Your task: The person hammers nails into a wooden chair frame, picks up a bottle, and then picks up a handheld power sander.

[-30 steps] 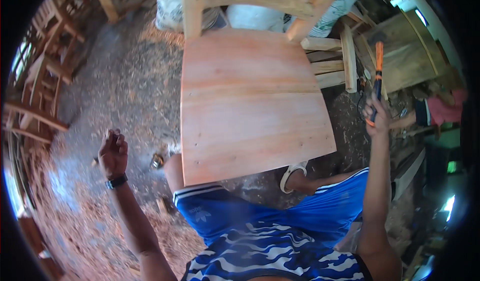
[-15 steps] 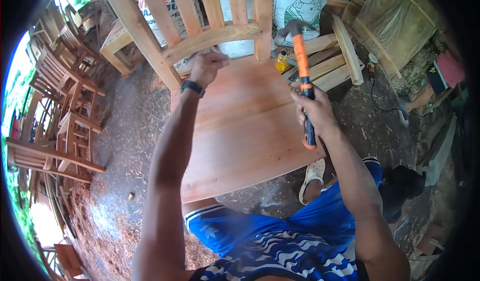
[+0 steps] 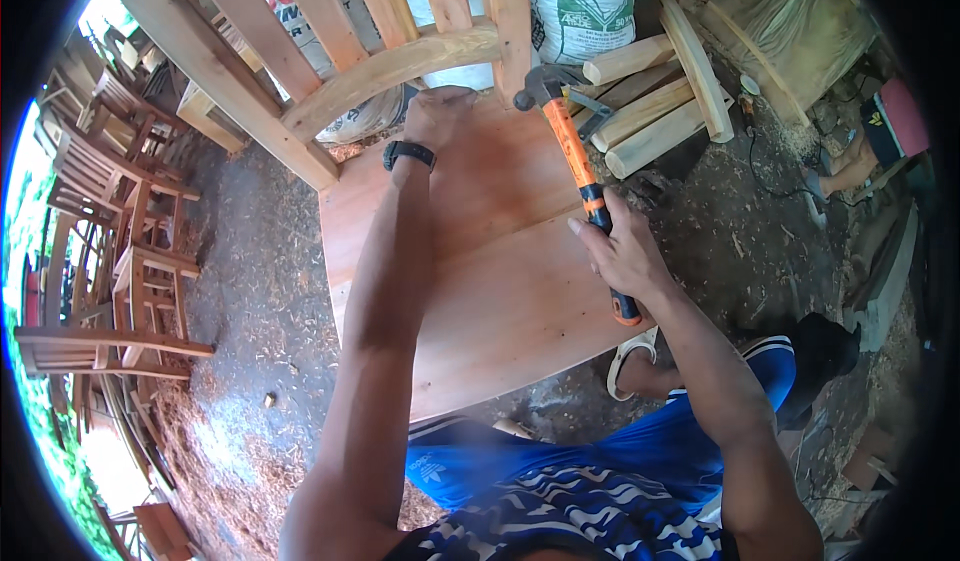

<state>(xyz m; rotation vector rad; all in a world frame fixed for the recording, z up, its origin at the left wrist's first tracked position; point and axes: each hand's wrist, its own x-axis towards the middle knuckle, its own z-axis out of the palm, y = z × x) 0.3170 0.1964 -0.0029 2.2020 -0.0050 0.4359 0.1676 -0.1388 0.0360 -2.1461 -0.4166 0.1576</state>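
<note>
A wooden chair fills the centre, with a pale reddish seat (image 3: pixel 480 321) and a slatted back with a curved rail (image 3: pixel 385 66). My left hand (image 3: pixel 435 116), wearing a dark watch, is at the rear of the seat just below that rail, fingers curled; what they hold, if anything, is hidden. My right hand (image 3: pixel 625 246) grips an orange-and-black hammer (image 3: pixel 570 141) over the seat's right side, its metal head raised toward the right back post, a little right of my left hand.
Stacked wooden chairs (image 3: pixel 135 211) line the left. Sacks (image 3: pixel 585 11) stand behind the chair. Timber pieces (image 3: pixel 650 136) lie at back right, near a leaning board (image 3: pixel 770 31). A power cord (image 3: pixel 750 166) runs on the floor (image 3: pixel 250 291). Another person's limb and pink clothing (image 3: pixel 900 121) show at far right.
My left hand has moved from beside the chair up onto the seat's rear. My right hand has brought the hammer inward over the seat. The view has shifted.
</note>
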